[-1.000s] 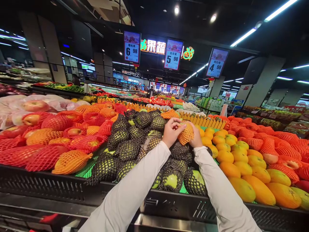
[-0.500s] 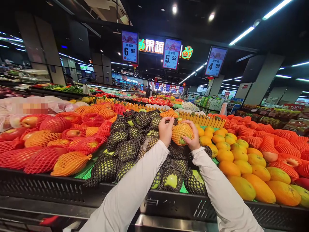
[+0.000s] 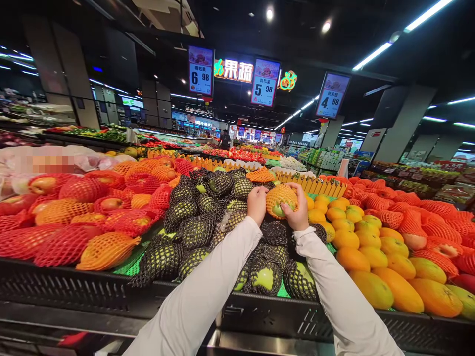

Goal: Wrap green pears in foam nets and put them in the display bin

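Two hands are cupping a green fruit in an orange foam net (image 3: pixel 281 200) above the black-netted green fruit (image 3: pixel 208 217): left hand (image 3: pixel 257 203) and right hand (image 3: pixel 297 210) are both gripping it. Fingertips ought to be keeping the net even. Bare oranges (image 3: pixel 356 237) are crowding in at right.

Three hanging price boards can be read. The left price board (image 3: pixel 200 70), at about eleven o'clock, shows "6" with a small "98" beside it. The middle price board (image 3: pixel 264 82), near twelve o'clock, shows "5" and "98". The right price board (image 3: pixel 331 96), at about one o'clock, shows "4" and "98". Each carries a line of Chinese characters above its number, too small to read. Between the left and middle boards glows a neon sign (image 3: pixel 234 70) with the characters "果蔬". Other signs farther back are too small or blurred to make out.
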A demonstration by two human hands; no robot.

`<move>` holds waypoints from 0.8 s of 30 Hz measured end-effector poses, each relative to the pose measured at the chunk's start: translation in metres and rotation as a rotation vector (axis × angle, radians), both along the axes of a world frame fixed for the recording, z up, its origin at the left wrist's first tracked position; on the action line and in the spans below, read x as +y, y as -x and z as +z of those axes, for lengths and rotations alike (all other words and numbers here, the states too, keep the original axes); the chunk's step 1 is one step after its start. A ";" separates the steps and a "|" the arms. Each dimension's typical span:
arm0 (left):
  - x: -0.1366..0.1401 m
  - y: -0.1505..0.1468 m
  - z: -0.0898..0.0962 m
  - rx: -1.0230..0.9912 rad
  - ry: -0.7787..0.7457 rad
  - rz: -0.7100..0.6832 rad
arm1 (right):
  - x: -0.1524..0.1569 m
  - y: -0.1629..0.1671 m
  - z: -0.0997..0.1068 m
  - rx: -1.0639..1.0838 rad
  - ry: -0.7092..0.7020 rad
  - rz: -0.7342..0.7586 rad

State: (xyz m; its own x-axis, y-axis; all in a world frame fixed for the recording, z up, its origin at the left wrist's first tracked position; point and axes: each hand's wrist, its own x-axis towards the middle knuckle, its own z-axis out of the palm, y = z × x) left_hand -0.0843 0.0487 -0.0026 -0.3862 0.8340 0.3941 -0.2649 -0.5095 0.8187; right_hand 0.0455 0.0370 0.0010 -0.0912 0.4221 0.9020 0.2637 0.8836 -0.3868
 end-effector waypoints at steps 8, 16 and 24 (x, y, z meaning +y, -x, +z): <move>0.005 -0.007 -0.016 0.453 0.008 0.086 | 0.010 -0.004 0.004 0.417 0.108 -0.489; -0.021 -0.007 -0.007 0.990 0.049 0.027 | 0.051 -0.065 0.009 0.653 0.446 -0.734; -0.032 -0.006 0.002 1.241 -0.001 -0.133 | 0.074 -0.084 -0.016 0.606 0.829 -0.744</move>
